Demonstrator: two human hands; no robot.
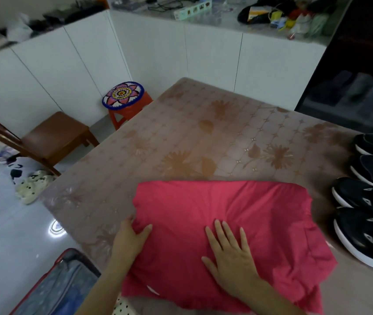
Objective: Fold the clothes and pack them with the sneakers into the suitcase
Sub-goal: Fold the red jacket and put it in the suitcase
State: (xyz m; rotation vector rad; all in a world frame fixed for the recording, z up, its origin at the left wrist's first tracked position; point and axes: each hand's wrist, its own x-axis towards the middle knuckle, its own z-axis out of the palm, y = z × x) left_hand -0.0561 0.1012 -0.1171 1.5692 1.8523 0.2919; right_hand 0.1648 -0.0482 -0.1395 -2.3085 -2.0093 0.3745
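A folded red garment (pixel 224 208) lies on the near part of the patterned tabletop (pixel 203 133). The right hand (pixel 228 253) rests flat on it, fingers straight and spread. The left hand (pixel 128 239) grips its left edge, thumb on top. Black sneakers (pixel 367 196) sit at the tabletop's right edge; the open suitcase (pixel 62 285) is on the floor, lower left

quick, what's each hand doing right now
Left hand: grips the left edge of the red garment, thumb on top.
Right hand: open, pressed flat on the red garment, fingers spread.
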